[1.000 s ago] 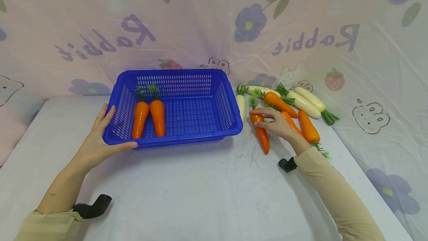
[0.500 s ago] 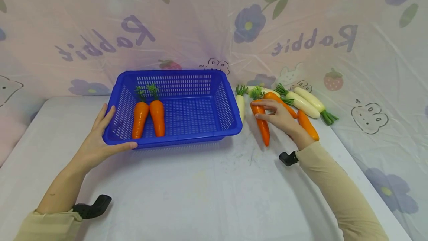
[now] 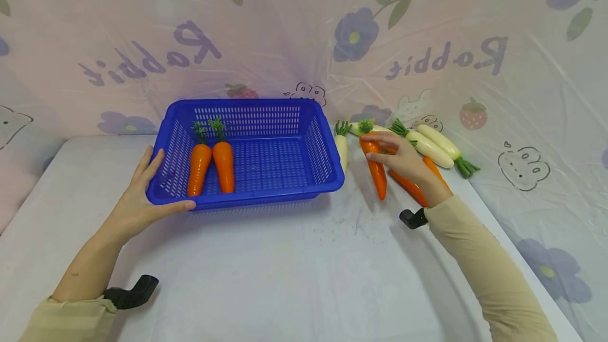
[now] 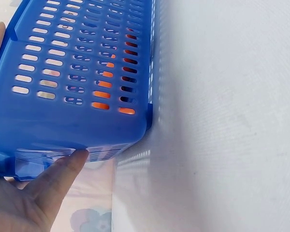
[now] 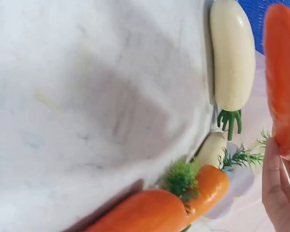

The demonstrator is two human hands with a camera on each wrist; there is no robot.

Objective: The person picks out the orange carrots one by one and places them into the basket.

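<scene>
The blue basket holds two orange carrots lying side by side at its left. My left hand grips the basket's left front corner, thumb on the front rim; in the left wrist view the hand touches the basket wall. My right hand pinches a carrot near its leafy top, tip pointing down. In the right wrist view that carrot is raised off the table, in the fingers of the hand.
Right of the basket stands a white radish by the wall. More white radishes lie at the back right. Other carrots lie under and beside my right forearm. A patterned cloth hangs behind the table.
My right hand has lifted the carrot and moved slightly up and away from me, uncovering another carrot below it. The left hand and basket have stayed still.
</scene>
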